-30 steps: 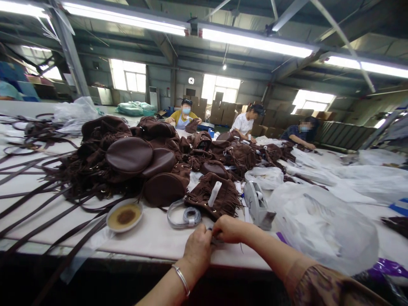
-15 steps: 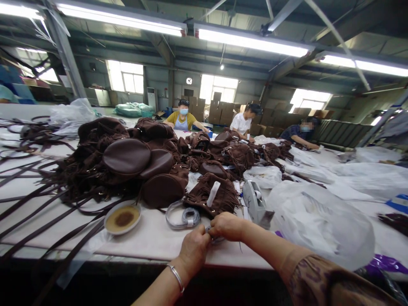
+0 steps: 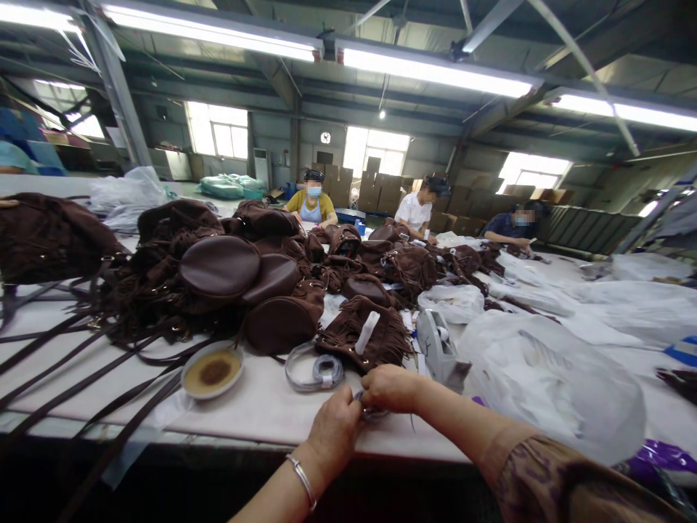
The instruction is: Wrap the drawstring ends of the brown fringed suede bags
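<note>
My left hand [image 3: 333, 427], with a silver bangle at the wrist, is closed in a pinch near the table's front edge. Against its fingertips, my right hand [image 3: 389, 388] is closed too. A coil of thin grey cord [image 3: 375, 415] shows under and between them, mostly covered by the fingers. Just left of the hands lie a small round grey coil [image 3: 327, 370] and a larger clear loop [image 3: 294, 370]. Behind them rests a dark brown fringed bag [image 3: 348, 328] with a whitish translucent tube [image 3: 367, 333] on it.
Brown bags [image 3: 221, 266] are heaped across the table, with long straps at left. A white bowl [image 3: 212, 370] of yellowish stuff stands front left. A grey tape dispenser [image 3: 438, 345] and plastic bags [image 3: 549, 385] lie right. Several co-workers sit opposite; another hand [image 3: 8, 203] reaches in at far left.
A brown bag has come into view at far left, with another person's hand at it. The co-worker in yellow has drawn an arm in. My hands have hardly moved.
</note>
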The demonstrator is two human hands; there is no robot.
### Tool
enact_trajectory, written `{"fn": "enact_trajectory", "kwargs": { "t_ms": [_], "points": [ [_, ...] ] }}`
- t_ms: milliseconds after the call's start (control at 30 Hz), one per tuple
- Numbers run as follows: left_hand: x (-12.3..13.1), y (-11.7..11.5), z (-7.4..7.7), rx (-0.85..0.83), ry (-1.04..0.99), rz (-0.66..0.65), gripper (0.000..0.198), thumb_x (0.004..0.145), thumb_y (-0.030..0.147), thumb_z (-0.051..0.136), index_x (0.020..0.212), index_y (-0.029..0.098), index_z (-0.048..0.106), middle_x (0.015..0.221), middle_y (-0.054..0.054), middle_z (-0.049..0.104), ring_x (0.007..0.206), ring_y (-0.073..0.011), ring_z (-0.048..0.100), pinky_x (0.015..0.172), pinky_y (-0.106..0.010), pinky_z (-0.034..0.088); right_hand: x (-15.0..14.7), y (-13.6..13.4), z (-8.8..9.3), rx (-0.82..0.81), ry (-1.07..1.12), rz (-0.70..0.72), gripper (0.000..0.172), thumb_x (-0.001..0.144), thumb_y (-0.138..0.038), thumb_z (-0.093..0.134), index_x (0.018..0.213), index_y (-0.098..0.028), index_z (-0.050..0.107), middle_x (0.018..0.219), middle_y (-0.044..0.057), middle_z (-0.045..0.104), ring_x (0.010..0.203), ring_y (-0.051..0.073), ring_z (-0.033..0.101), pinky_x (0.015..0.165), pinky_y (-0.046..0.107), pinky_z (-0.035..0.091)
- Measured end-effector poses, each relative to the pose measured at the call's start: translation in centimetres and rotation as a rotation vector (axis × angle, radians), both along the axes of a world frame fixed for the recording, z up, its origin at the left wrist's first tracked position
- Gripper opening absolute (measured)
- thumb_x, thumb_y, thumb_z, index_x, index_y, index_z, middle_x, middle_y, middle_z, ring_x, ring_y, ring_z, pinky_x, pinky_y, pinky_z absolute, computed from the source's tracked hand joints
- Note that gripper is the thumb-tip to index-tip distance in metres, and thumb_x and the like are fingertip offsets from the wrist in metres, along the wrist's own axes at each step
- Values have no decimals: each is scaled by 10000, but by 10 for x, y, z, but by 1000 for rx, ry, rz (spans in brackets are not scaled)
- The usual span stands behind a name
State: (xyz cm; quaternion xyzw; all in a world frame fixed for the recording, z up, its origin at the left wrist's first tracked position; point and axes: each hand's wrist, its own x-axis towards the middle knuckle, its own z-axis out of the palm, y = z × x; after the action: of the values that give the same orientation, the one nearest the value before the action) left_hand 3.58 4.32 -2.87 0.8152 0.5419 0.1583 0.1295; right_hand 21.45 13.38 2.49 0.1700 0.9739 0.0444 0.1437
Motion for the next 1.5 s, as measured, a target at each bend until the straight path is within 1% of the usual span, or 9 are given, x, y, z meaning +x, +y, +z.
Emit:
{"fn": "enact_trajectory", "kwargs": {
  "t_ms": [100,167,267,367,600,833,1033,1300,1500],
  "points": [
    [-4,-5,5,47,-89,-37,226,872,225,548,1054,206,682,1019,-97,615,915,-219,592,810,-317,466,1,-1,-1,6,6,-41,150,911,-215,583,907,-207,733,854,50,712,797,196,649,613,261,398],
    [-6,-6,12,29,-116,-52,198,865,289,571,1003,215,692,982,-81,623,878,-206,602,785,-301,465,3,-3,-1,6,7,-78,154,906,-228,582,914,-212,735,860,54,722,810,201,660,626,262,407],
    [-1,-1,24,-95,-75,23,372,940,479,471,874,220,730,910,-69,661,812,-189,639,737,-289,462,3,-6,2,0,0,-151,164,895,-264,590,909,-214,746,868,63,739,807,209,678,640,264,426],
    [9,11,30,-177,6,117,480,964,486,393,820,206,755,863,-95,715,797,-216,677,706,-307,470,1,-9,3,4,-2,-198,175,884,-252,585,913,-219,755,884,70,752,812,223,695,637,271,444],
    [26,33,32,-226,86,121,249,818,314,558,837,206,782,863,-131,765,827,-283,717,671,-333,498,1,-13,3,7,-7,-290,216,869,-177,565,944,-184,768,932,98,767,819,242,709,657,281,488],
    [29,29,33,-179,123,113,336,906,354,469,963,225,775,961,-128,744,891,-283,710,759,-368,524,5,-8,7,-77,-40,-239,248,860,-162,600,1045,-194,763,937,76,772,817,199,686,714,261,502],
    [29,20,31,-140,124,87,329,922,366,463,960,207,749,960,-114,727,900,-263,700,781,-348,523,-5,-10,2,-58,-53,-322,218,842,-307,656,901,-155,801,848,107,776,742,220,688,687,274,518],
    [32,16,27,-128,147,117,311,879,333,482,969,175,734,955,-142,731,898,-292,707,768,-377,535,-1,-22,-7,-19,21,-397,283,872,-232,551,971,-103,782,935,172,763,844,294,716,757,343,539],
    [34,20,31,-129,171,61,289,887,311,487,941,193,745,927,-122,730,859,-277,709,737,-364,531,16,-20,-3,-102,60,-317,239,826,-202,636,1034,-218,752,959,68,755,890,230,695,763,271,507]
  ]
}}
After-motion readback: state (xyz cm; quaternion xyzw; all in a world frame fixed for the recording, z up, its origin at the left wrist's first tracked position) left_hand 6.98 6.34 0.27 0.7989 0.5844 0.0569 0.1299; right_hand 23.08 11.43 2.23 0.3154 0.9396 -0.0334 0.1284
